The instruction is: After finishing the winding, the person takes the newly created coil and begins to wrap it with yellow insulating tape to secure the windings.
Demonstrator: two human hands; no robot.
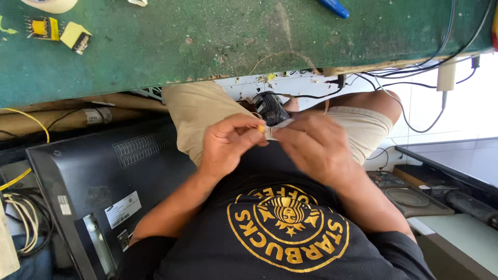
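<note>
Head cam: both hands, left (228, 142) & right (316, 148), pinch a small pale strip (277, 128) below table (207, 41) edge, over lap.

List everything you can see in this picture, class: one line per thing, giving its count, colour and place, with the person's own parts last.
workbench: one, worn green top, across the upper part of the picture
small transformers: two, yellow, on the bench at upper left
tape roll: one, cream, cut off by the top edge at upper left
blue tool: one, partly in view on the bench at the top edge
cables: several, black and white, hanging off the bench at right
flat screen set: one, black, back panel showing, leaning at lower left
small strip: one, pale, pinched between both hands; too blurred to identify
left hand: one, fingers on the strip
right hand: one, fingers on the strip
</note>
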